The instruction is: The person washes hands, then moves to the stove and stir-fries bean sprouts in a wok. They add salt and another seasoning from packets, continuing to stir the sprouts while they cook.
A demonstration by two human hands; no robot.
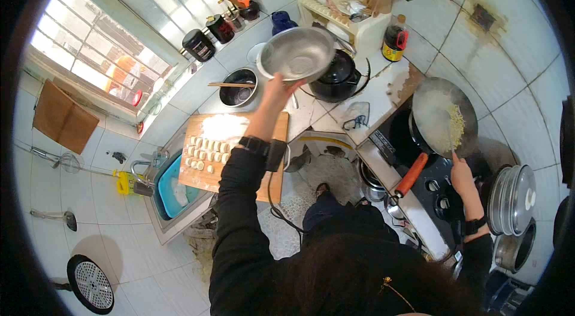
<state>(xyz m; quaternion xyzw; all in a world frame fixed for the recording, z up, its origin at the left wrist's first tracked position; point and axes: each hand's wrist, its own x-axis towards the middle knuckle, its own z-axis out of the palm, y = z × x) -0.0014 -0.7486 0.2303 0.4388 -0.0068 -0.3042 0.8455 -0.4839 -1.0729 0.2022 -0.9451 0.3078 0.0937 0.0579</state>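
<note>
My left hand (284, 87) grips the rim of a metal strainer bowl (298, 53), raised over the counter beside a black lidded pot (337, 76). My right hand (462, 174) is closed on the handle of a utensil (450, 138), whose far end reaches into a steaming wok (426, 114) on the stove. Yellowish food (456, 127) lies along the wok's right side; steam veils part of it. The wok's orange-red handle (412, 174) points towards me, untouched. Below my left forearm, a wooden board (191, 177) holds rows of small dough pieces (211, 145) and a patch of flour (224, 125).
A black bowl (231, 96) with chopsticks (224, 85) stands behind the board. The sink holds a blue basin (168, 199). A sauce bottle (394, 42) stands by the wall. Stacked steamer pots (512, 199) are right of the stove. A cable (274, 204) hangs from my left wrist.
</note>
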